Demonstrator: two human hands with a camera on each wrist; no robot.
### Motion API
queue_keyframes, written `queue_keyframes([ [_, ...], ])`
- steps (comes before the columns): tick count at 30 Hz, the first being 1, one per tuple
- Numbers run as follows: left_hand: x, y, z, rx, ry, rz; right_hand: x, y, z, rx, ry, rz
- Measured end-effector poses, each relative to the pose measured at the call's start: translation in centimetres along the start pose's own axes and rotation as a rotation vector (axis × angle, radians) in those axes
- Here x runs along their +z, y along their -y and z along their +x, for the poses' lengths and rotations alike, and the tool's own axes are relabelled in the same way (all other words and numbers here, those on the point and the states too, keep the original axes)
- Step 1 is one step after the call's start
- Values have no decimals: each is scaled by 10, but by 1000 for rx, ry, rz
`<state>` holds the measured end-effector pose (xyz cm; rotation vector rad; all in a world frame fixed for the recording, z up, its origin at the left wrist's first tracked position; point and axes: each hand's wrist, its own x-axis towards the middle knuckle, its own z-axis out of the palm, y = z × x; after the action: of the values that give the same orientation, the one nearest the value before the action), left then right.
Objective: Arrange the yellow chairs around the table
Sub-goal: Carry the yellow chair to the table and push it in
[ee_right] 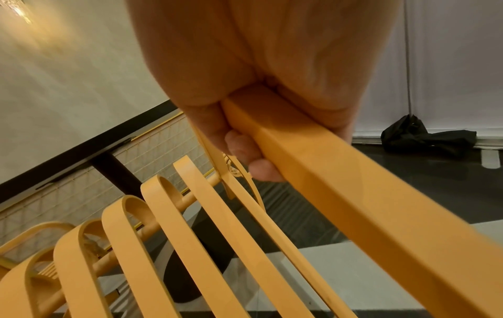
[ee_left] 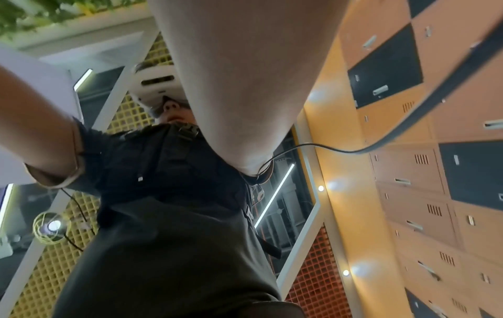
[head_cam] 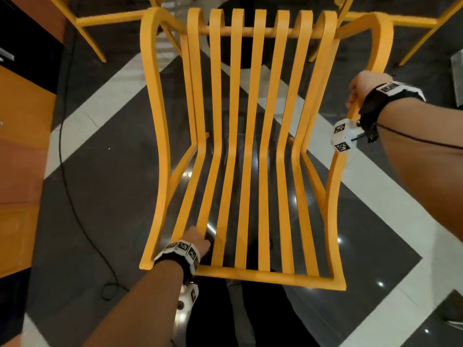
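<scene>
I look down on a yellow slatted chair [head_cam: 249, 121], its backrest nearest me and its seat front pointing away. My left hand [head_cam: 198, 239] grips a slat at the backrest's lower left, fingers hooked between the slats. My right hand [head_cam: 360, 88] is curled round the right armrest [ee_right: 354, 193], seen close in the right wrist view, where my fingers [ee_right: 245, 150] wrap under the bar. Just past the seat front stands the table, with its dark edge [ee_right: 81, 150] and black pedestal [ee_right: 114, 170]. The left wrist view shows only my forearm and body.
Legs of other yellow chairs stand at the far left [head_cam: 92, 33] and far right [head_cam: 413, 28]. Orange and black lockers [head_cam: 22, 121] line the left side. A black cable [head_cam: 75, 196] trails over the tiled floor. A black bag [ee_right: 424, 137] lies by the wall.
</scene>
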<state>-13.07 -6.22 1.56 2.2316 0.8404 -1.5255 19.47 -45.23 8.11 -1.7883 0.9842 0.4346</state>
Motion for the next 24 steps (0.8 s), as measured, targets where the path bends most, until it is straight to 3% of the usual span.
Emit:
queue_keyframes([
  [3,-2,-1,-5,13,-42,36,0,5,-23,-42,-116,-146],
  [6,-11,-9,-16,51,-74,57,-3,-8,-51,-113,-137,-500],
  [8,-23,-20,-27,90,-116,38,-7,-25,-75,-176,-27,-734],
  [12,-64,-52,-62,179,-201,138,-9,-60,-136,-233,407,-1274],
  [15,-105,-80,-89,230,-264,263,-17,-82,-174,-200,536,-1451],
  [20,-172,-112,-118,331,-486,234,-43,-71,-196,-379,356,-1244],
  [24,-206,-125,-131,475,-674,320,-52,-31,-190,-589,169,-1247],
])
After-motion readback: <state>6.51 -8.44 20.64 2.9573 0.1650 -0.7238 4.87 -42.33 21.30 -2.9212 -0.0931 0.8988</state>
